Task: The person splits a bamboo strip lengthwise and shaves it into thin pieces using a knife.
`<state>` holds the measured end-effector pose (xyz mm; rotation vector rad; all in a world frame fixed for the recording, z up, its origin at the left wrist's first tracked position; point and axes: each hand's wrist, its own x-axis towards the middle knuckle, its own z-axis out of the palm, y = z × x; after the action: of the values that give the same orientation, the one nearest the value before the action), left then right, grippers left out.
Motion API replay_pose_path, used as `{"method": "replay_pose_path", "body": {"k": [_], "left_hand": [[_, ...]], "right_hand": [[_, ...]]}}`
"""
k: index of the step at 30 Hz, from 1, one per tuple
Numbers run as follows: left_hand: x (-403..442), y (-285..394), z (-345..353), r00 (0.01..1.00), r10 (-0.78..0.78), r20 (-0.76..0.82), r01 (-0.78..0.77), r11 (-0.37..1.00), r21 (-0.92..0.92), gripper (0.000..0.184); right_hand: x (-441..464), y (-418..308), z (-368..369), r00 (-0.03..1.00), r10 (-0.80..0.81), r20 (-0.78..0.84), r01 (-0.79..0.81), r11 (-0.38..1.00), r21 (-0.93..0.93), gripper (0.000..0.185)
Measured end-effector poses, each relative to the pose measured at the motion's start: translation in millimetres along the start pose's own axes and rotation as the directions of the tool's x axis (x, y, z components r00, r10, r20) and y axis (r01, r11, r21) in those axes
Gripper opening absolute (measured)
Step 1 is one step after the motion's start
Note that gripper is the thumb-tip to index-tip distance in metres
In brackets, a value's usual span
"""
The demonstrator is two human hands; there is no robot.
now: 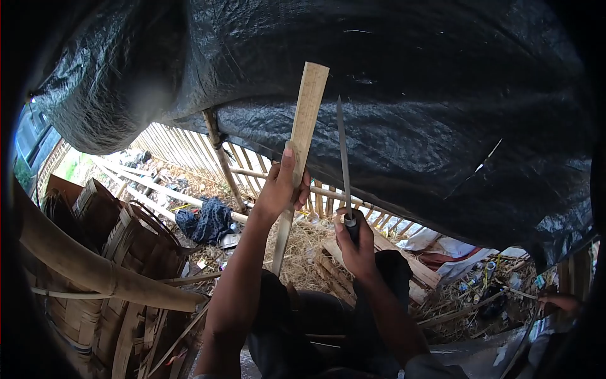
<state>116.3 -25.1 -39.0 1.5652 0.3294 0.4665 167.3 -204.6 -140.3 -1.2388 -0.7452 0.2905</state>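
My left hand (284, 188) grips a long flat bamboo strip (308, 107) around its middle, thumb lying along the near face. The strip stands nearly upright, leaning a little right at the top, and its lower end reaches down by my knee. In my right hand (357, 243) is a knife (344, 158) with a long narrow blade pointing up and a dark handle closed in my fingers. The blade is to the right of the strip, apart from it.
A black plastic sheet (404, 126) hangs low ahead. Woven bamboo baskets (136, 246) and a thick bamboo pole (95, 268) crowd the left. Beyond are a dark cloth (211, 221) and a bamboo fence (180, 148). Shavings litter the ground. Another person's hand (560, 301) shows at far right.
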Motion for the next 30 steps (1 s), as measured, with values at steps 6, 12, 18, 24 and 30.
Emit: {"method": "replay_pose_path", "body": {"k": [6, 12, 18, 24, 30], "left_hand": [[11, -7, 10, 1.0, 0.005, -0.014, -0.005, 1.0, -0.022, 0.075], [12, -9, 20, 0.999, 0.018, -0.044, -0.016, 0.998, 0.055, 0.074], [6, -11, 22, 0.991, 0.12, -0.063, -0.113, 0.988, 0.107, 0.071], [0, 4, 6, 0.999, -0.038, 0.025, 0.03, 0.966, 0.257, 0.066], [-1, -18, 4, 0.974, 0.214, -0.078, -0.179, 0.931, 0.317, 0.072]], "right_hand": [[37, -93, 22, 0.996, 0.077, -0.051, -0.063, 0.97, 0.233, 0.043], [48, -128, 36, 0.996, 0.094, -0.003, -0.088, 0.946, 0.313, 0.046], [48, -132, 45, 0.997, 0.079, 0.018, -0.08, 0.919, 0.385, 0.045], [43, -137, 55, 0.997, 0.061, 0.046, -0.074, 0.924, 0.376, 0.045], [38, -126, 64, 0.985, 0.155, 0.074, -0.171, 0.904, 0.391, 0.045]]}}
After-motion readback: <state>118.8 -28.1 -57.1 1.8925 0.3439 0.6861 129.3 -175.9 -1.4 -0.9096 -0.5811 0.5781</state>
